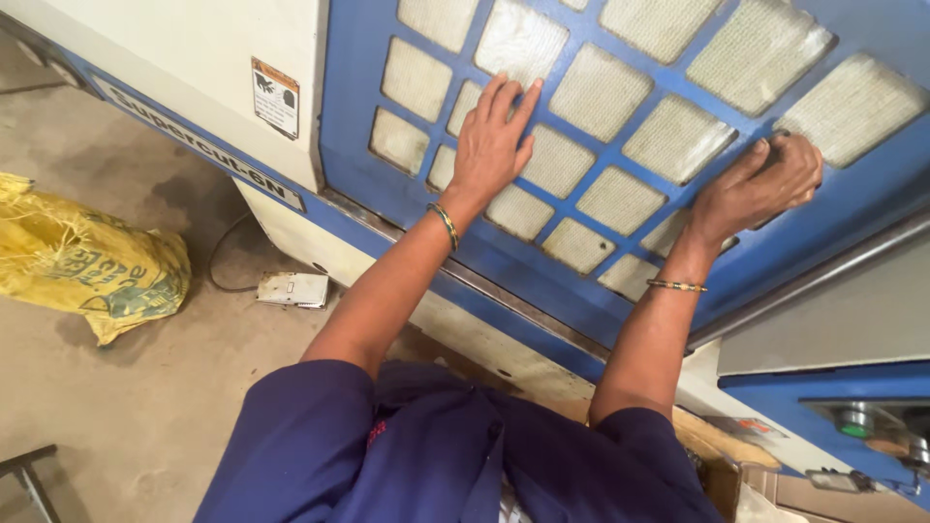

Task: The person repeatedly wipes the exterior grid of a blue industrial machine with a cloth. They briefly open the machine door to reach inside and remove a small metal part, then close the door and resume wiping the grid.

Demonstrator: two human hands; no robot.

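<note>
A blue grille panel (572,126) with several square openings backed by pale mesh filter covers the side of a cream and blue machine. My left hand (492,143) lies flat on the grille, fingers spread and pointing up over the mesh squares. My right hand (760,184) is curled against the grille further right, fingertips hooked at a bar near the panel's edge; whether it holds anything is hidden. Both wrists wear thin bangles, and dark blue sleeves cover my upper arms.
A yellow woven sack (87,261) lies on the concrete floor at left. A small pale foot pedal (294,289) with a cable sits by the machine's base. A grey panel with a green button (854,426) is at lower right. A warning sticker (275,97) marks the cream housing.
</note>
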